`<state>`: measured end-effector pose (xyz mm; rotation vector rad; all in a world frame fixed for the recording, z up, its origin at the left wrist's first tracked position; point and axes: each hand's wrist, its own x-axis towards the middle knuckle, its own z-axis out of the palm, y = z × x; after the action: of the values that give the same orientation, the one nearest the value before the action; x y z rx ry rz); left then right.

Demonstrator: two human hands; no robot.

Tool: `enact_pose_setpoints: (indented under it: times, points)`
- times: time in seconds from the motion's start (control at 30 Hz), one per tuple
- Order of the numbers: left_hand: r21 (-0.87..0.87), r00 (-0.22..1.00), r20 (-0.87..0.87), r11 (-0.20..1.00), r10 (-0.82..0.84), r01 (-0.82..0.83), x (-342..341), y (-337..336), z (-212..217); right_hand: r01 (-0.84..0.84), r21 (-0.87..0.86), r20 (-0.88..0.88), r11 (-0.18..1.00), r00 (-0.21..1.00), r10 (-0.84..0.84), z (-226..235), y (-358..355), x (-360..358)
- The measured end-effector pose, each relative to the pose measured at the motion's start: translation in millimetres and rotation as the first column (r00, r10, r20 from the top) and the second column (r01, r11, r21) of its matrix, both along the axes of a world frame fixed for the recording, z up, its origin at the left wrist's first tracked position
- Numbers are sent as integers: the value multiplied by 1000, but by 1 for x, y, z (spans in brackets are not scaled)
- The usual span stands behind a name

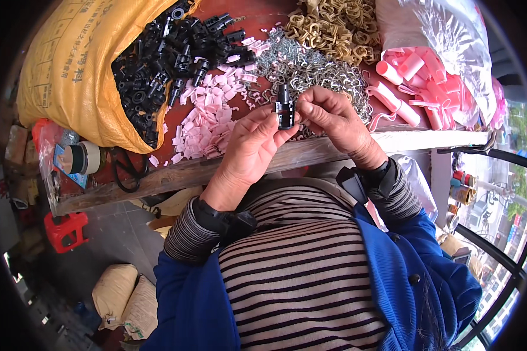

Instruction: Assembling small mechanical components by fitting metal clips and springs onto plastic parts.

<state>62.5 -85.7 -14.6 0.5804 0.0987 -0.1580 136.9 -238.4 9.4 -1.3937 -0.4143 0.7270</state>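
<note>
Just above the table's near edge, a black plastic part (284, 111) with a narrow stem stands upright between the fingers of my left hand (246, 149), which is closed on it. My right hand (338, 124) is pinched right beside the part's right side. Whatever is between those fingertips, if anything, is too small to make out. Behind my hands lie a pile of small silvery metal hooks (328, 76) and a heap of pale pink plastic pieces (208, 117).
A yellow woven sack (70, 76) spills similar black parts (158, 64) at the left. Brass-coloured rings (339, 29) are heaped at the back. Pink plastic tubes (413, 88) spill from a clear bag (451, 35) at the right. Left lie tape rolls (85, 158); below stands a red stool (66, 232).
</note>
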Motion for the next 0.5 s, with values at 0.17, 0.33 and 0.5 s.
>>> enact_pose_setpoints:
  times: [0.17, 0.33, 0.5]
  points:
    - [-14, 999, 40, 1000, 24, -23, -7, 2, 1, 32, 41, 59, 999, 998, -35, -4, 0, -12]
    - [-5, 998, 48, 999, 41, -41, -14, 5, 3, 23, 8, 76, 1000, 997, -23, 0, -1, -21]
    - [-16, 993, 81, 996, 84, -83, -22, 6, 6, 42, 26, 2, 999, 999, -42, 4, 2, -31]
